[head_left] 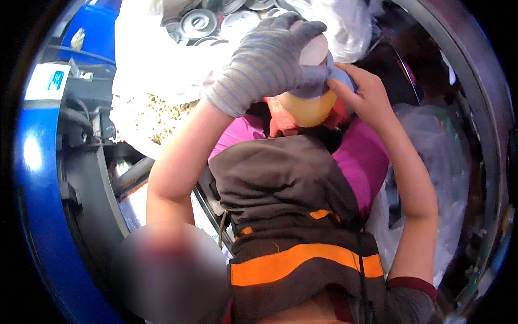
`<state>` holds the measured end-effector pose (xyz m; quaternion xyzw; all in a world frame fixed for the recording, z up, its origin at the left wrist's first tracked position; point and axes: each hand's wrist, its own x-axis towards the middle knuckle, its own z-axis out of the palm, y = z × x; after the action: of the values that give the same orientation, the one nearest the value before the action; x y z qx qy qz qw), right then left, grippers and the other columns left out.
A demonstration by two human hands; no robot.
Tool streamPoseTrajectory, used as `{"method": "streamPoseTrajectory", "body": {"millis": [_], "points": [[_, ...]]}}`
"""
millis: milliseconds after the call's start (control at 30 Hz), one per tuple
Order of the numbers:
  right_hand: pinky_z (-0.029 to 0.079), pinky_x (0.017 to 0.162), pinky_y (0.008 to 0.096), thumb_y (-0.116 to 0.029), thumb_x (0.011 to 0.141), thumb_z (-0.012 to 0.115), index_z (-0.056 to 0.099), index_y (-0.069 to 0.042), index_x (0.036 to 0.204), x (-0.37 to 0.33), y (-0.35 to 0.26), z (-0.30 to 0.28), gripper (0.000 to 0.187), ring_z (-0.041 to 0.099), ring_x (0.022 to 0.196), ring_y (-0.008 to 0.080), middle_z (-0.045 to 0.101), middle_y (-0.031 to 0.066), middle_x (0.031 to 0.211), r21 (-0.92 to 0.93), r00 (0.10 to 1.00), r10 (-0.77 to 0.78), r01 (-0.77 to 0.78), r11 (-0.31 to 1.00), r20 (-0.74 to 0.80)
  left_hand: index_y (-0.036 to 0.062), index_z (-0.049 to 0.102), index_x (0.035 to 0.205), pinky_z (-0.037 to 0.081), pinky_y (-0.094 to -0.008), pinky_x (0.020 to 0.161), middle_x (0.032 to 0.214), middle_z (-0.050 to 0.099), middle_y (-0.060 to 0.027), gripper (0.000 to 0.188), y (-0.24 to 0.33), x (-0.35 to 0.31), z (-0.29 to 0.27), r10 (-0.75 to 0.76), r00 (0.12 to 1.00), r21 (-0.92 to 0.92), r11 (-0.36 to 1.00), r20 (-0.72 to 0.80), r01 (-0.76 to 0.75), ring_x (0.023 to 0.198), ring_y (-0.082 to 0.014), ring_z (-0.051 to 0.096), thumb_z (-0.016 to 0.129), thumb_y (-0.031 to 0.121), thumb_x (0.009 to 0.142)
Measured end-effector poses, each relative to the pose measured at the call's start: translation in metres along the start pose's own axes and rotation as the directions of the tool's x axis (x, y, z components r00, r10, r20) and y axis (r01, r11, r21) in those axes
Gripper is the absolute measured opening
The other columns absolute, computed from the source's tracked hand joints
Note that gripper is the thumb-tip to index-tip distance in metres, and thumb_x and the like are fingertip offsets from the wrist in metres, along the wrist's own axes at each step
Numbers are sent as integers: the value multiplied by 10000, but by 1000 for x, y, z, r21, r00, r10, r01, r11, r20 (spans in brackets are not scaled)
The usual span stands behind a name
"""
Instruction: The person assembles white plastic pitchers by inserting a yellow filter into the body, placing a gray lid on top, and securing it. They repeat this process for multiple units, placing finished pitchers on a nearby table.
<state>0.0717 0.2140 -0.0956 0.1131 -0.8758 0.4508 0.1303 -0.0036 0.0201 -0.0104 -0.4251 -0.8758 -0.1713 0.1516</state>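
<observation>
My left hand [272, 62], in a grey striped glove, is bent over a pale disc [314, 50], its fingers along the upper edge and its thumb just below; the grip looks like a pinch, though the glove hides part of the contact. My bare right hand [369, 94] closes its grip on the right side of a grey-blue piece [344, 75], the thumb toward me and the fingers around the far side, probably to steady it against whatever the left hand does. Just below both hands sits a yellow rounded piece [310, 112], in front of my lap; whether it is joined to the grey-blue piece I cannot tell, since my hands cover the meeting line. Behind the yellow piece is a red-orange cloth [280, 120], between my thighs in magenta trousers [360, 154]; I judge that holding the work here, close and centred, lets both hands reach it evenly. Beyond my left hand, grey round lids [198, 24] lie heaped by white plastic sheeting [137, 59], likely put there to be in easy reach. Small tan bits [152, 116] show at the sheeting's lower part, and a clear plastic bag [437, 178] slumps to my right, well apart from my grip.
</observation>
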Motion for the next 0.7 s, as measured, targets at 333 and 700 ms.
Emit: {"method": "streamPoseTrajectory", "body": {"millis": [333,700], "points": [[474,647,473,-233,855,551,413,-102,1100,-47,24,6,310,616,757,372,632,163,829,-263,970,236,-242,934,-53,110,527,1235,424,-414,933,1213,506,-186,653,14,9,1,-8,988,2,1000,151,7,1120,-345,503,706,414,686],[483,642,502,-282,885,526,406,-86,1075,-47,30,12,298,611,748,410,632,196,809,-282,974,193,-220,934,-119,0,507,1203,514,-320,807,1035,599,-135,576,74,34,-95,60,975,-281,952,-213,-120,919,-197,610,708,322,770]]}}
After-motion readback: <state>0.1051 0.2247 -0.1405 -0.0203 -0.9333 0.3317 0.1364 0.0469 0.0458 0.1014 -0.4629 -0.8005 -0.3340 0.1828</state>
